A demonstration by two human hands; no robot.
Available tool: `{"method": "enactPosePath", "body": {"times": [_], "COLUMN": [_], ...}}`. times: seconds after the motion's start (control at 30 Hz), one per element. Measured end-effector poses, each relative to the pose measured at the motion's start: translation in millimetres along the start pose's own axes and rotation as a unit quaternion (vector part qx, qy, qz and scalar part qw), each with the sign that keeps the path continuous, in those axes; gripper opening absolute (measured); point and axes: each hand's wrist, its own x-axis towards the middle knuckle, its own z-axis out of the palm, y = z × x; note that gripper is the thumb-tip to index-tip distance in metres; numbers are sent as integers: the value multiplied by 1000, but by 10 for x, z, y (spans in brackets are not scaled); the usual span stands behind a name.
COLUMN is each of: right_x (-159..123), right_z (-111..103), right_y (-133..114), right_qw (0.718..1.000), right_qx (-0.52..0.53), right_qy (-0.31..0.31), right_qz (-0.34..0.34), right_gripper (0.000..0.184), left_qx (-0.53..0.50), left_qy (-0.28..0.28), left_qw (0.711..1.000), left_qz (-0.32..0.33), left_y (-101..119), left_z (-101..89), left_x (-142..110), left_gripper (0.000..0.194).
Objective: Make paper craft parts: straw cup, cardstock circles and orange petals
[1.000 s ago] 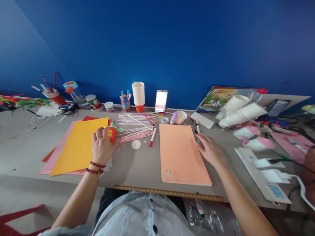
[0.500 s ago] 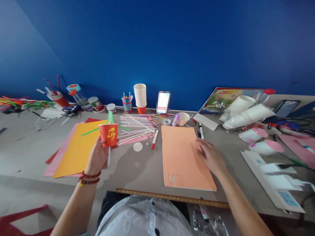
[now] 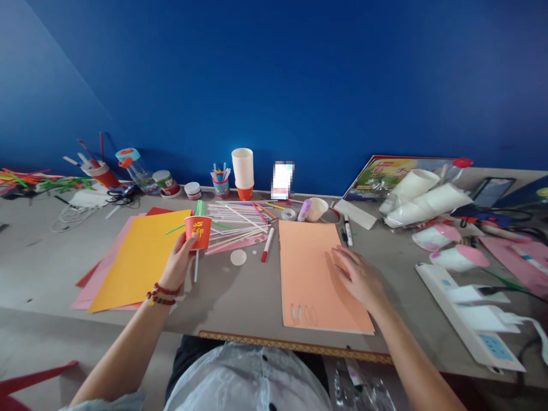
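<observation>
- The left hand (image 3: 177,267) holds a small orange paper cup (image 3: 198,231) above the worktop (image 3: 240,291), its grip closed around the lower part of the cup wall.
- A straw (image 3: 196,268) passes through the cup: a green end shows above the rim and a pale end hangs below the bottom.
- In my judgement the cup is very light and thin, so it crushes easily. The best place to hold is low on the wall, near the stiffer bottom, with soft pressure.
- The straw is probably loose and can slide out if the cup tilts.
- The right hand (image 3: 357,277) lies flat and open on the peach paper sheet (image 3: 317,274), holding nothing.
- The worktop is grey and smooth. A yellow sheet (image 3: 137,257), a pile of straws (image 3: 240,220) and a red marker (image 3: 267,245) lie near the cup.
- Behind is a blue wall (image 3: 274,85).
</observation>
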Motion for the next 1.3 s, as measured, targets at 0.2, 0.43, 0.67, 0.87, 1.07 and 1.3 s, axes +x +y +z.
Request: {"method": "enactPosePath", "body": {"times": [0.2,0.43,0.67,0.87,1.07,1.3], "right_x": [10,175,681,804,778,770], "right_z": [3,-199,-469,-470,-391,-365], "right_y": [-180,-721,-1572,-1696,-1723,-1755], "right_qw": [999,957,780,723,732,729], "right_qx": [28,284,614,670,655,657], "right_qy": [-24,-32,-79,-78,-61,-46], "right_qz": [-25,55,89,150,177,186], "right_gripper": [38,31,33,26,32,35], "left_qx": [148,197,148,124,184,220], "left_qy": [36,-105,-353,-381,-338,-316], "left_qw": [988,969,921,912,912,904], "left_qz": [2,106,78,90,144,185], "left_y": [-9,48,-34,-20,-89,-165], "left_z": [-153,74,509,590,580,635], "left_x": [164,-368,-1013,-1114,-1204,-1208], "left_gripper": [58,49,49,51,55,55]}}
